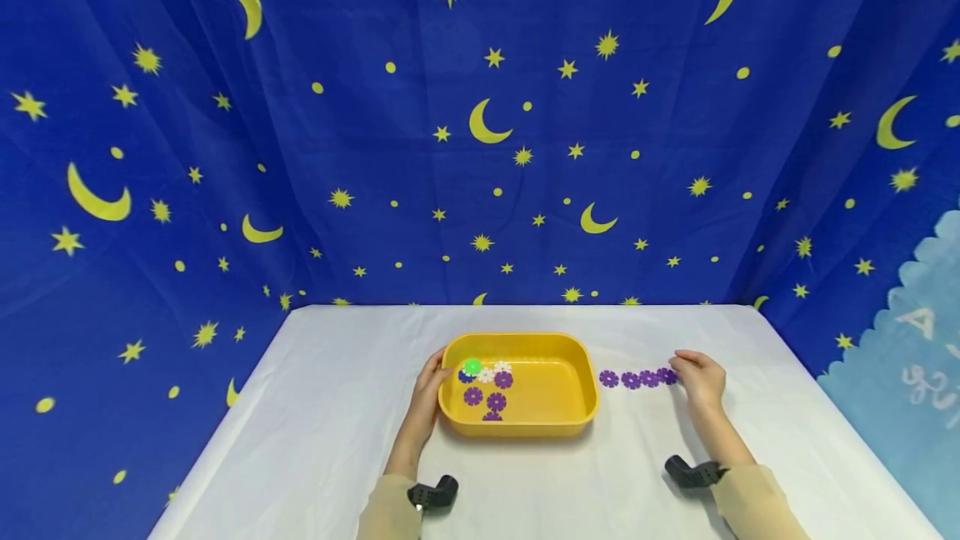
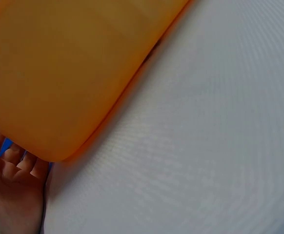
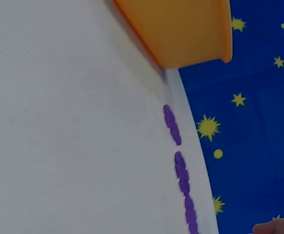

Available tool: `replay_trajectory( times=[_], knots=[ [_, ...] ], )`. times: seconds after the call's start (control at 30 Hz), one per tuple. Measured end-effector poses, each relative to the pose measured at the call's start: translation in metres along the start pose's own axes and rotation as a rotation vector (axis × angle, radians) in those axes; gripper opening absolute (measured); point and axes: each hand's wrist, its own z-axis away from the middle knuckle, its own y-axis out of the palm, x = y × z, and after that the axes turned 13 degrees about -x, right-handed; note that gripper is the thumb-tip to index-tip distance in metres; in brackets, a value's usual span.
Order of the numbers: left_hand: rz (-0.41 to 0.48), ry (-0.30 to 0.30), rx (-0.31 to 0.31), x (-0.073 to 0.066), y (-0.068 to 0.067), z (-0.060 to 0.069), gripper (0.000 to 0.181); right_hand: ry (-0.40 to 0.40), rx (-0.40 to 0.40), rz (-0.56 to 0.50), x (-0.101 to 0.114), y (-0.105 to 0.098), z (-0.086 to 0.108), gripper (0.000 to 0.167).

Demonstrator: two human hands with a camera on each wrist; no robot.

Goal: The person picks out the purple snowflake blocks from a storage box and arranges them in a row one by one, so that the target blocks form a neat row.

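Observation:
At its left end a yellow plastic bin [image 1: 577,357] is gripped by my left hand [image 1: 426,386], thumb over the rim and fingers along the outer wall. Inside, toward the left, lie several flower-shaped plastic discs: a green disc [image 1: 472,367], a blue disc [image 1: 466,377], white discs [image 1: 486,375] and purple discs [image 1: 473,397]. Right of the bin, several purple discs [image 1: 631,380] form a row on the table, with a small gap after the leftmost disc [image 3: 172,125]. My right hand [image 1: 701,377] pinches the rightmost purple disc [image 1: 666,376] at its edge; the fingertips partly hide the contact.
A white cloth [image 1: 600,482] covers the table. Blue fabric [image 1: 480,107] with yellow moons and stars hangs behind and at the sides. A light-blue panel [image 1: 907,373] with white letters is at the right. Black wrist cameras [image 1: 693,473] sit on both forearms.

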Motion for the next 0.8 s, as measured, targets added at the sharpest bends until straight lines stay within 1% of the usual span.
replay_trajectory(
  times=[0.13, 0.23, 0.37, 0.43, 0.57, 0.7, 0.8],
  knots=[
    [-0.002, -0.001, -0.001, 0.000, 0.000, 0.000, 0.052, 0.013, 0.025, -0.067, 0.008, 0.003, 0.002, 0.023],
    [-0.001, 0.000, -0.004, 0.000, 0.000, 0.000, 0.052, 0.027, 0.052, -0.100, 0.014, 0.007, 0.004, 0.025],
    [-0.001, -0.003, -0.014, 0.000, 0.000, -0.001, 0.052, 0.036, 0.094, -0.120, 0.022, 0.013, 0.010, 0.019],
    [-0.008, 0.002, -0.014, 0.001, 0.001, 0.000, 0.052, 0.045, 0.117, -0.124, 0.025, 0.016, 0.013, 0.019],
    [0.003, 0.011, 0.001, 0.001, 0.001, 0.000, 0.052, 0.063, 0.155, -0.146, 0.031, 0.021, 0.019, 0.016],
    [0.018, 0.011, 0.009, 0.000, 0.001, 0.000, 0.052, 0.046, 0.196, -0.145, 0.036, 0.027, 0.027, 0.011],
    [0.009, 0.005, 0.005, 0.000, 0.001, 0.000, 0.053, 0.029, 0.231, -0.123, 0.039, 0.033, 0.032, 0.010]
  ],
)
